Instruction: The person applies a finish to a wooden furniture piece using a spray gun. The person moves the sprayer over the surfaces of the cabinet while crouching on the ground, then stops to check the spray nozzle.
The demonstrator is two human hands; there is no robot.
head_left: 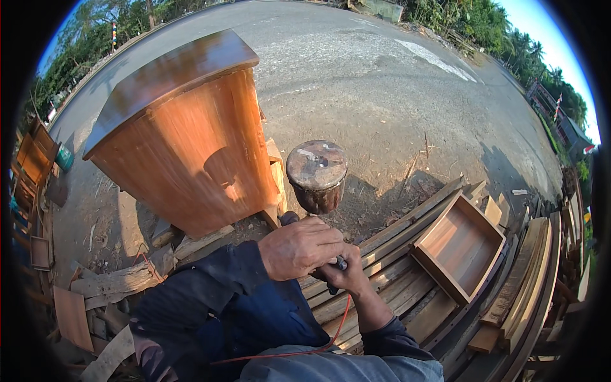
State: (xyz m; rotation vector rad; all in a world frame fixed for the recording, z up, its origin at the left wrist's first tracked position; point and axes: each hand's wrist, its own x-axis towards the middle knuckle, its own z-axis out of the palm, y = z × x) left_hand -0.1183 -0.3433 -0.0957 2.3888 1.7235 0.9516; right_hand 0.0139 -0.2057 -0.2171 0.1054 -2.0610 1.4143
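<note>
A spray gun with a brown-stained, lidded cup is held in front of me. Its black handle end shows between my hands, and an orange air hose runs down from it across my lap. My left hand is closed over the gun's body just below the cup, its fingers reaching toward the right hand. Wrapped round the handle is my right hand. Most of the gun's body is hidden by the hands. Ahead to the left stands a glossy orange-brown wooden cabinet with a darker top.
Long wooden planks are stacked at the right, with an open wooden drawer lying on them. Scrap boards lie at the lower left. Further left are more wooden furniture pieces and a green bucket. A paved road stretches beyond.
</note>
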